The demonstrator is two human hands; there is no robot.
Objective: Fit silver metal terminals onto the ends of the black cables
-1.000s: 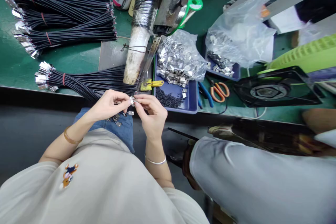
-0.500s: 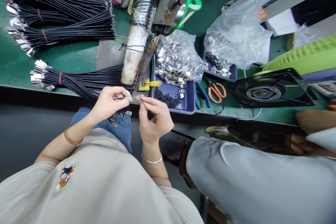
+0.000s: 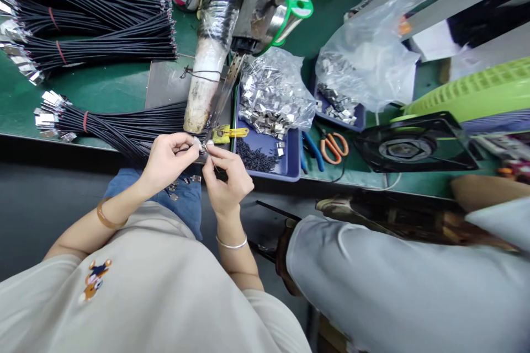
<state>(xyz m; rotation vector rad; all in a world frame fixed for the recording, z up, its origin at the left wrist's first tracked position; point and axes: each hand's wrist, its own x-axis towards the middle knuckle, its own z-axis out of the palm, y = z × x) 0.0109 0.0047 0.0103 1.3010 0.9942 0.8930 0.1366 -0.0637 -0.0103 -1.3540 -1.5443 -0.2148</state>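
Note:
My left hand (image 3: 165, 162) and my right hand (image 3: 226, 179) meet at the table's front edge, both pinched on a small metal clip (image 3: 199, 145) at the end of a black wire. Loose clipped wire ends (image 3: 182, 183) hang over my jeans below the left hand. A bundle of black wires (image 3: 124, 124) tied with a red band lies just behind my left hand. The tip of a soldering iron (image 3: 221, 96) points down toward my fingers.
More wire bundles (image 3: 91, 22) lie at the back left. A blue tray (image 3: 285, 162) holds a bag of metal clips (image 3: 273, 96) and dark small parts. Orange scissors (image 3: 333, 146), a black fan (image 3: 408, 149) and another person's grey sleeve (image 3: 393, 281) are on the right.
My right hand drew back toward the left hand and its fingers closed on the clip again. The view shifted slightly left.

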